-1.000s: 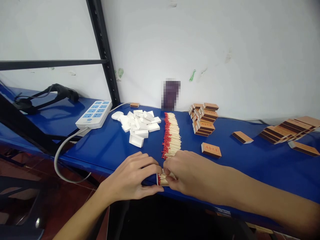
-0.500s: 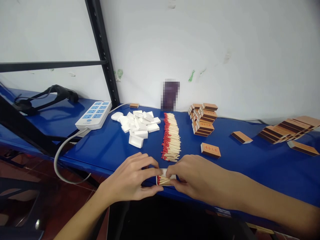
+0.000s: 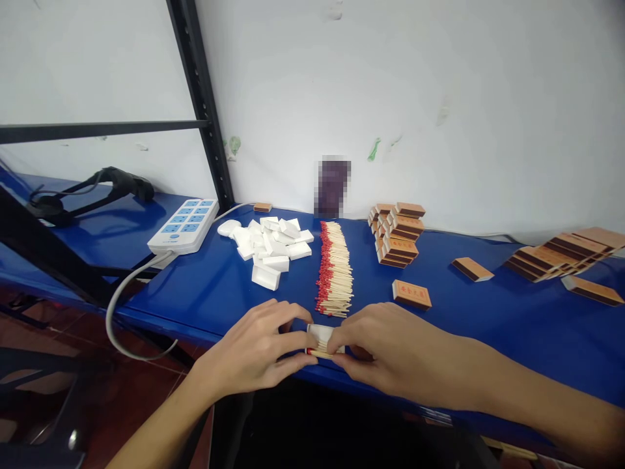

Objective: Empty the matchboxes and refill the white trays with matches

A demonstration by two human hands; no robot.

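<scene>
At the blue table's front edge, a small white tray [image 3: 319, 331] holds red-tipped matches [image 3: 322, 348]. My left hand [image 3: 261, 345] grips the tray's left end between thumb and fingers. The fingers of my right hand [image 3: 374, 345] are closed on its right end, with fingertips reaching in over the matches and hiding part of them. Just beyond the tray lies a long row of loose matches [image 3: 336, 270], red heads to the left. Left of the row is a heap of white trays [image 3: 276, 244].
Stacked matchboxes [image 3: 400, 234] stand at the back, right of the match row. A single matchbox [image 3: 411, 294] lies nearer. More matchboxes [image 3: 561, 254] lean at the far right. A white power strip [image 3: 184, 225] sits left, beside a black shelf post [image 3: 209, 130].
The white tray has tilted, showing more of its back inner side. My fingertips have shifted slightly and cover more of the matches.
</scene>
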